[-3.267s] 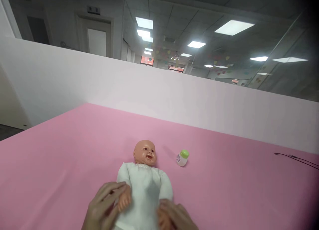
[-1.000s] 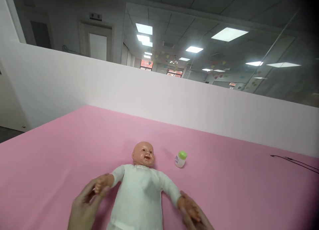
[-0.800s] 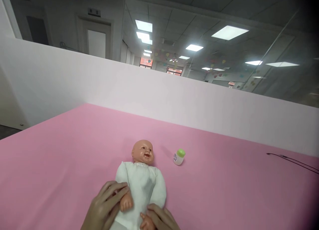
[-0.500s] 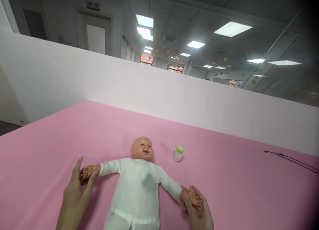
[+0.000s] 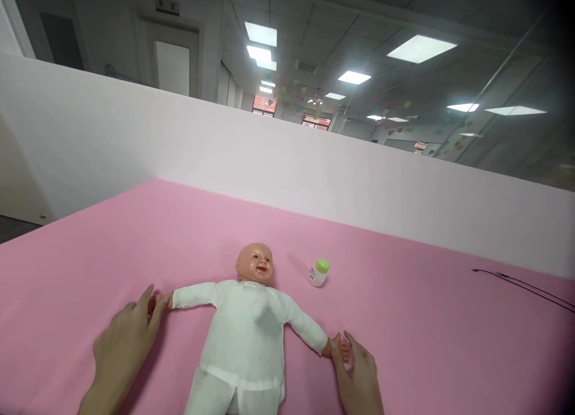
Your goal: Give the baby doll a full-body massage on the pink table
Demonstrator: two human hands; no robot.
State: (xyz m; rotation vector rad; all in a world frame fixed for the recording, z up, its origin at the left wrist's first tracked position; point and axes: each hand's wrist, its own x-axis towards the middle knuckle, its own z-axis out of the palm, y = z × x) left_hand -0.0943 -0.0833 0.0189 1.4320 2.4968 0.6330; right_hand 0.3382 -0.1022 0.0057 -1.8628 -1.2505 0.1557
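A baby doll [image 5: 245, 337] in a white top and trousers lies face up on the pink surface [image 5: 404, 319], arms spread to both sides. At the left, my left hand [image 5: 128, 337] has its fingers closed round the doll's hand, which is partly hidden behind them. On the other side, my right hand [image 5: 357, 370] holds the doll's other hand between thumb and fingers, with the small doll fingers showing. A small clear jar with a green lid [image 5: 319, 272] stands right of the doll's head.
A white wall [image 5: 287, 157] borders the pink surface at the back. Thin dark cords [image 5: 525, 288] lie at the far right. Beyond the wall are a door and lit ceiling panels.
My left hand has turned and moved slightly left, its fingers now covering more of the doll's hand. The doll's arm on that side reaches farther out. My right hand has shifted slightly.
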